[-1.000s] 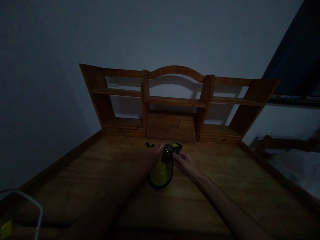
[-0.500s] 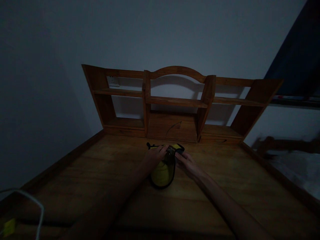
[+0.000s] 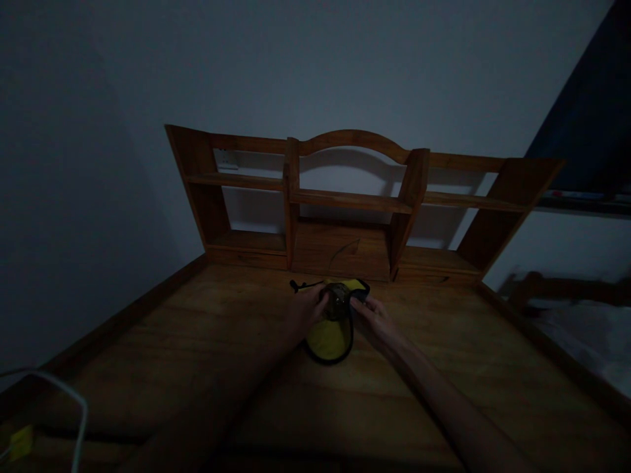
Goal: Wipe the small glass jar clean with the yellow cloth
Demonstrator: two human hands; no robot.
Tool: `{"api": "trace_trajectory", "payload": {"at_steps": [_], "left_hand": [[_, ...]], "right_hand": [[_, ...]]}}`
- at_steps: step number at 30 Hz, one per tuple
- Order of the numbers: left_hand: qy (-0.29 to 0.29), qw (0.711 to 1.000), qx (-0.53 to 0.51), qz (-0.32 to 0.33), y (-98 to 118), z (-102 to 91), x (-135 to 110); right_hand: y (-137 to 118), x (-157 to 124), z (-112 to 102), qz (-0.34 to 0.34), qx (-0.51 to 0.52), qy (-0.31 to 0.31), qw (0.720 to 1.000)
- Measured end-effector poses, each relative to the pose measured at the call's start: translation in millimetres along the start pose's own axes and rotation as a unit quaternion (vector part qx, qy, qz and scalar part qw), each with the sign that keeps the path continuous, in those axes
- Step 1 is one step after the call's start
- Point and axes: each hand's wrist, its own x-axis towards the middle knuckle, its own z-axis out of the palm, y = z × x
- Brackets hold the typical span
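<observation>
A yellow case (image 3: 329,341) with black edging lies opened on the wooden desk, its rounded flap toward me. A small black tab sticks out at its far left corner. In the case's middle sits a dark, glossy, rounded object (image 3: 337,302); the dim light hides its kind. My left hand (image 3: 306,310) is closed at the left side of this dark object, fingertips against it. On the other side, my right hand (image 3: 372,318) pinches the case's black edge between thumb and fingers.
A wooden shelf unit (image 3: 352,200) stands along the desk's back edge, against the wall. At the lower left a white cable (image 3: 81,420) curves beside a yellow tag (image 3: 21,443). Raised rims border the desk (image 3: 236,315). A wall socket (image 3: 227,159) shows behind the left shelf.
The left hand has drawn back a little to the left, and more of the dark object shows. The case has shifted slightly right. My right hand keeps its pinch on the edge.
</observation>
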Motion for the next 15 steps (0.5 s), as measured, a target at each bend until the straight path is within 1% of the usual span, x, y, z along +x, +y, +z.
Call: {"api": "trace_trajectory", "payload": {"at_steps": [3,6,8,12,15], "left_hand": [[-0.038,0.993,-0.101,-0.058,-0.4,7.3,-1.2],[-0.085,0.963,-0.227,-0.119,-4.0,15.9,-0.9],[-0.105,0.941,-0.284,-0.151,-7.3,20.2,0.0],[-0.146,0.923,-0.317,-0.164,-10.2,20.6,0.9],[-0.197,0.908,-0.334,-0.161,-6.7,17.8,-1.8]], "right_hand": [[-0.7,0.2,1.2,-0.006,0.014,-0.003,1.000],[1.1,-0.8,4.9,-0.016,0.014,-0.018,1.000],[3.5,-2.7,8.0,-0.018,-0.003,-0.033,0.999],[5.5,-7.6,11.8,-0.012,-0.068,-0.048,0.996],[1.4,-9.6,10.6,-0.018,-0.111,-0.054,0.992]]}}
